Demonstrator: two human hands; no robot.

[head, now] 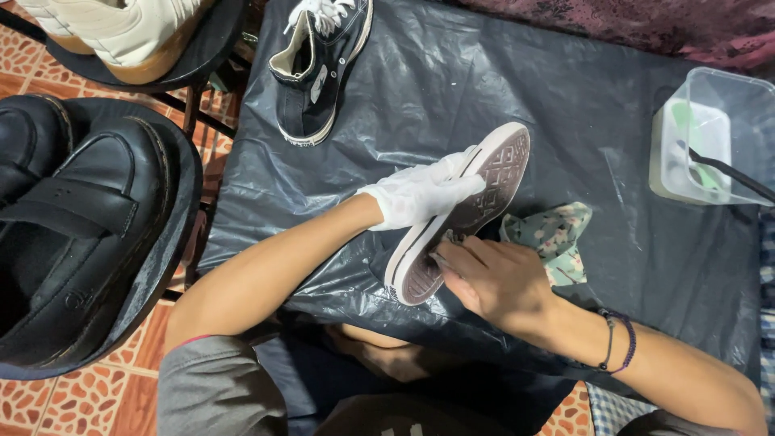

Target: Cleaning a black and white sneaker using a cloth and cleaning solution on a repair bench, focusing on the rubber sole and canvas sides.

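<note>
Sneaker (460,214) mid-frame, sole up, gloved left hand (416,194) wrapped round it; right hand (492,282) fingers pinched on small tool at heel; w/ hard scrubbing shoe could twist loose.

No packages, labels, signs or screens apparently visible.

White glove (412,196) (left hand), beaded bracelets (620,343), grey sleeves (218,391).

A dark sneaker (464,214) lies sole-up, tilted, white-edged brown tread showing; a small, apparently brush-like tool (446,240) touches it.
</note>
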